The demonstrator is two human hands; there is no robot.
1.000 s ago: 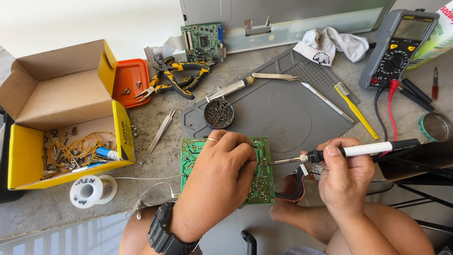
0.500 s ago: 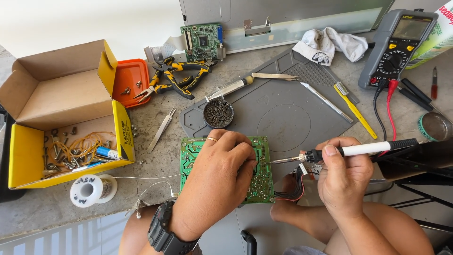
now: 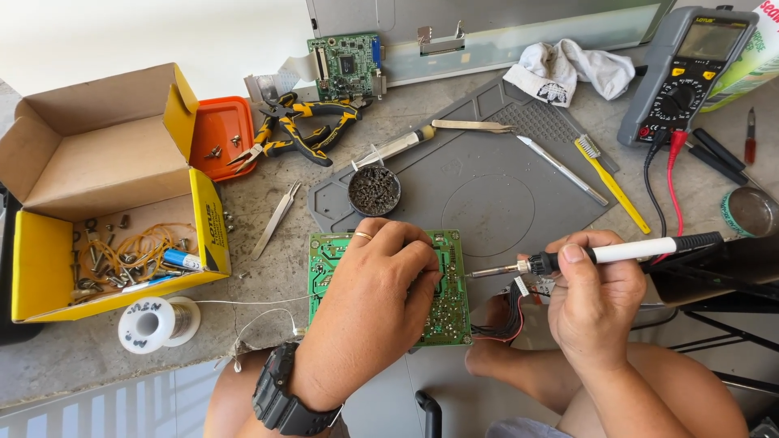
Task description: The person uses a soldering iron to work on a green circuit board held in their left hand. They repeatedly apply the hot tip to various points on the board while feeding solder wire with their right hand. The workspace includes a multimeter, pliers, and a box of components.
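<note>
The left hand (image 3: 369, 304) hides much of the green circuit board (image 3: 324, 264).

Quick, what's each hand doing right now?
Left hand: fingers curled, pressing down on the green circuit board.
Right hand: closed around the soldering iron.

A single head-worn camera looks steeply down, close over the grey worktop (image 3: 97, 365) at lap level.
</note>
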